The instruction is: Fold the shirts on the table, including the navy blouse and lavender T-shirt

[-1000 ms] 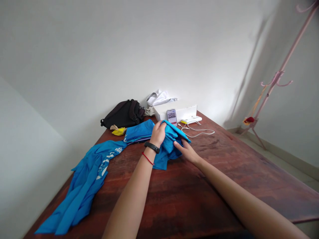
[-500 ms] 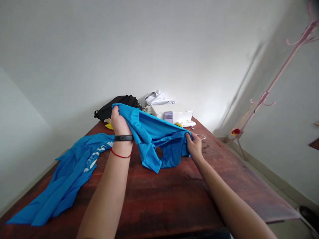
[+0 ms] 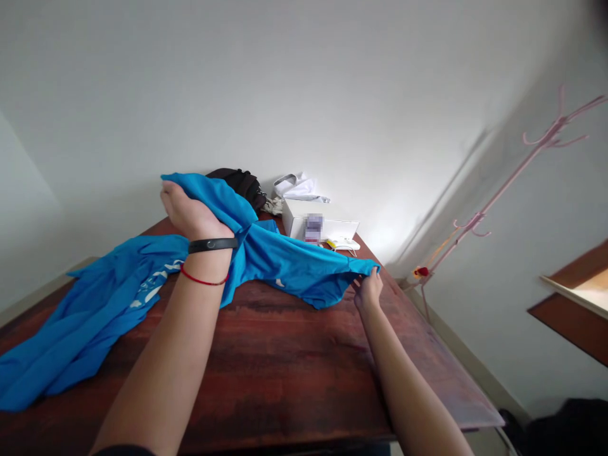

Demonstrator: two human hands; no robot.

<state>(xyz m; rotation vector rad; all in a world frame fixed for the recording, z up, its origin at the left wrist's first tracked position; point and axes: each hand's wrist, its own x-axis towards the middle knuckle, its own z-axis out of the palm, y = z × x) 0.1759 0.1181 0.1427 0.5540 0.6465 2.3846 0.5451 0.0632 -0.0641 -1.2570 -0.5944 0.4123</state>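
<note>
A blue T-shirt [image 3: 294,259] hangs stretched above the table between my two hands. My left hand [image 3: 192,212], with a black band and a red string at the wrist, grips its raised left end. My right hand [image 3: 369,288] pinches a lower edge of the cloth at the right. A small white mark shows on the lower part of the fabric. To the left lies a second blue shirt [image 3: 95,316] with white print, rumpled on the dark reddish wooden table [image 3: 285,373].
Toward the wall are a black bag [image 3: 242,187], a white box [image 3: 297,212] with white cloth [image 3: 297,185] behind it, and a white device [image 3: 344,234]. A pink coat rack [image 3: 508,180] stands at the right, near a wooden piece [image 3: 570,326].
My left hand has moved left and up, and my hands are farther apart. The held shirt is now pulled out longer sideways. The view has shifted to the right.
</note>
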